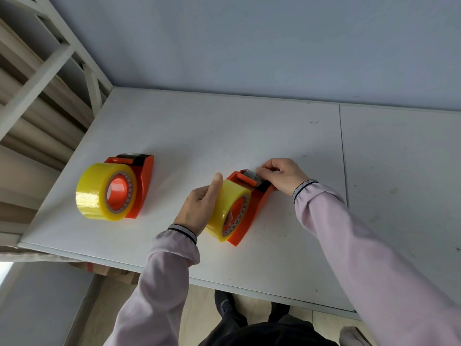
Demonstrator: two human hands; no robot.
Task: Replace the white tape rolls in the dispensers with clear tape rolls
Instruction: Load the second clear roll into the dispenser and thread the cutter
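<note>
Two orange dispensers are sitting on the white surface (249, 136), each already carrying a yellowish clear tape roll. The left dispenser (146, 182) with its roll (99, 193) is standing alone, well apart from the hands. The left hand (199, 208) is cupping the other roll (225, 208), thumb up over its top, steadying it in the right dispenser (252, 211). The right hand (282, 174) is pinching at the cutter end, probably on the loose tape end, though the film is too faint to confirm.

The roll looks firm, light and smooth-sided, so a grip around its rim should be holding best. The tape end is likely thin, sticky and prone to folding onto itself, and the cutter's teeth are probably sharp.
</note>
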